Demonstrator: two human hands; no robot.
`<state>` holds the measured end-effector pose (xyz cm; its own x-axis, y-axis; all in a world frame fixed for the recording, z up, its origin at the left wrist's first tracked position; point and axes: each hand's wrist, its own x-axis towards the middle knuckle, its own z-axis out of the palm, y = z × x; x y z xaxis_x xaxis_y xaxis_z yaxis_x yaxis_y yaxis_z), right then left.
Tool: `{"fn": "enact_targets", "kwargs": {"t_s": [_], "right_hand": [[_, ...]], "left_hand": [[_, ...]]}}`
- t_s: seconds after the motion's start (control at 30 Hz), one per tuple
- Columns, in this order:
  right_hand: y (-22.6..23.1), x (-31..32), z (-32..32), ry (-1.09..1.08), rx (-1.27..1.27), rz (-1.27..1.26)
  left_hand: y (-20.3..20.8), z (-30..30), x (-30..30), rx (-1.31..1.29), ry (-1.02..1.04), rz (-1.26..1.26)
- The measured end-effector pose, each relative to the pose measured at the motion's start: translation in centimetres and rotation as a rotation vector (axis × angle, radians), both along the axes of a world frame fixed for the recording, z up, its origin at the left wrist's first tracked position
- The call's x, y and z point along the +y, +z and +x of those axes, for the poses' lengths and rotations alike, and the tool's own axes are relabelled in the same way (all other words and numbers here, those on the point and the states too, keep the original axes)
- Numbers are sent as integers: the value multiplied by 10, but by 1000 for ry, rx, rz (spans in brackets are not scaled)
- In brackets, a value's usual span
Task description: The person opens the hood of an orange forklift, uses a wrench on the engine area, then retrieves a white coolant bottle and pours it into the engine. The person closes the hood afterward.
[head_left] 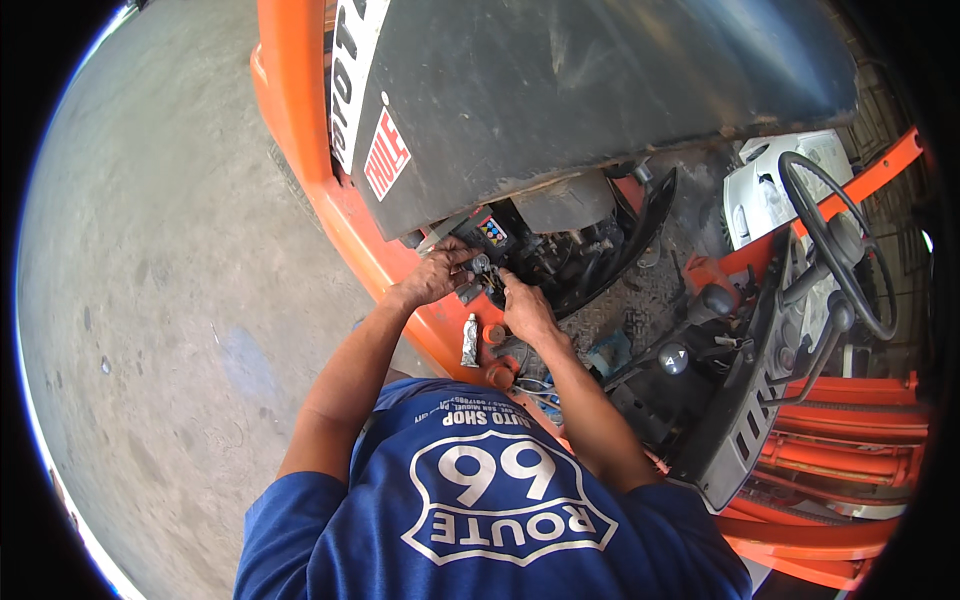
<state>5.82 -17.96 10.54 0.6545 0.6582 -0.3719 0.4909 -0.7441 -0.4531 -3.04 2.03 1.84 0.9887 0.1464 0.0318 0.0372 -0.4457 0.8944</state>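
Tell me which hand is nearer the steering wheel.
The right hand: it is on the steering wheel side, while the left hand is farther off, to its left.

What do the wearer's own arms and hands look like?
The left hand and right hand are ungloved, with no watch or band visible. The forearms are bare. Short blue sleeves end above the elbows, part of a blue shirt with a white shield-shaped print and lettering.
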Motion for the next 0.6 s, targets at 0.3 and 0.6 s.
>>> {"fn": "enact_targets", "kwargs": {"t_s": [0.3,0.6], "right_hand": [[-53,-15,-14,-152,83,309],[-49,-11,-4,-61,0,232]], "left_hand": [[-8,2,0,-3,-2,3],[-10,0,-3,-87,31,30]]}}
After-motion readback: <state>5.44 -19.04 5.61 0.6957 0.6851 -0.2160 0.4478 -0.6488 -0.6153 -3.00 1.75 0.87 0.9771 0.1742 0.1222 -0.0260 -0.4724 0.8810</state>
